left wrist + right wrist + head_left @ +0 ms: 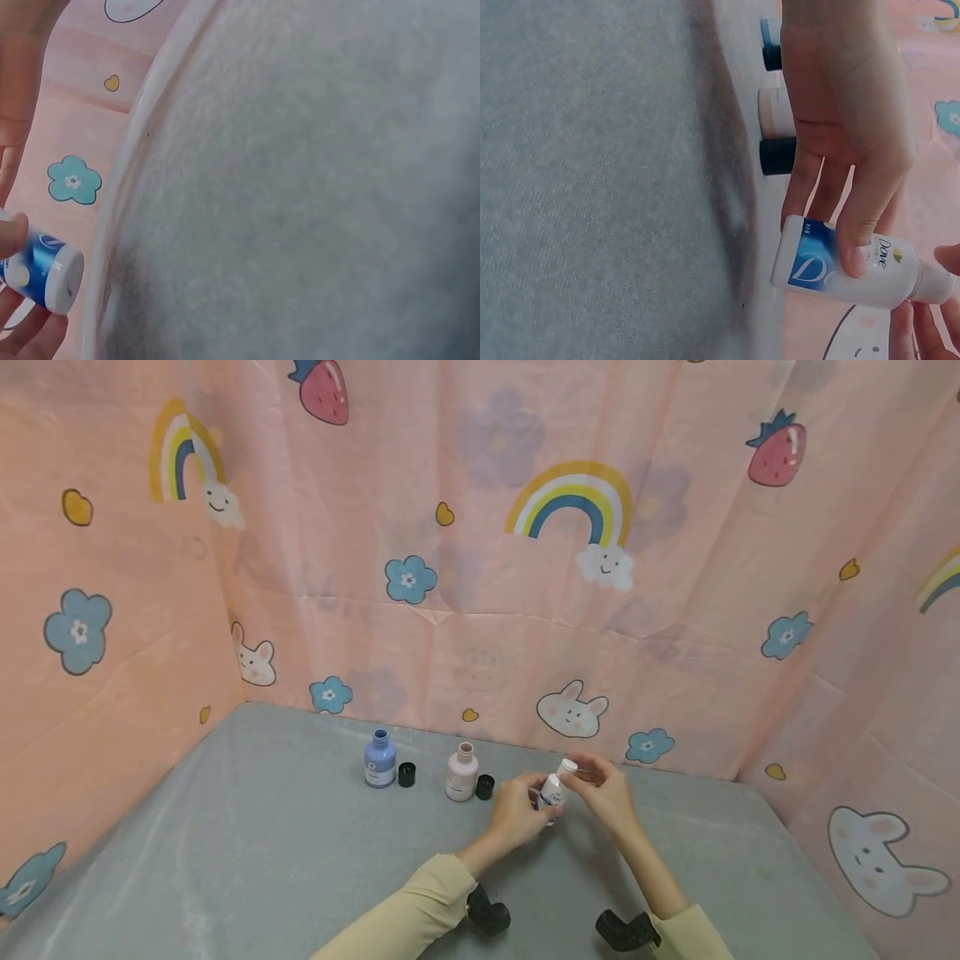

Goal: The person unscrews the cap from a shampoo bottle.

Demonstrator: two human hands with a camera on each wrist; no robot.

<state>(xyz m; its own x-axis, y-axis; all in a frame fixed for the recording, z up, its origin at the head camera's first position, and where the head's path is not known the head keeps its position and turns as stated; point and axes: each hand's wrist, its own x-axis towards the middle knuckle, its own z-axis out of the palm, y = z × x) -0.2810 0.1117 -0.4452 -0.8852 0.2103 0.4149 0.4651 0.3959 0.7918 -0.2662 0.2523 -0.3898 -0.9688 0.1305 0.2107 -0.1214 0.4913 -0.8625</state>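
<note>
My left hand grips a small white Dove bottle with a blue label, raised above the grey tabletop and tilted. In the right wrist view its thumb presses on the label side. At the bottle's top, the fingers of my right hand pinch the white cap, which sits at the bottle's neck. The left wrist view shows the bottle's white base at the left edge, with fingertips around it.
Left of the hands stand a pale pink bottle and a blue bottle, both uncapped. A black cap lies beside the pink one, another black cap beside the blue one. A patterned pink curtain borders the table.
</note>
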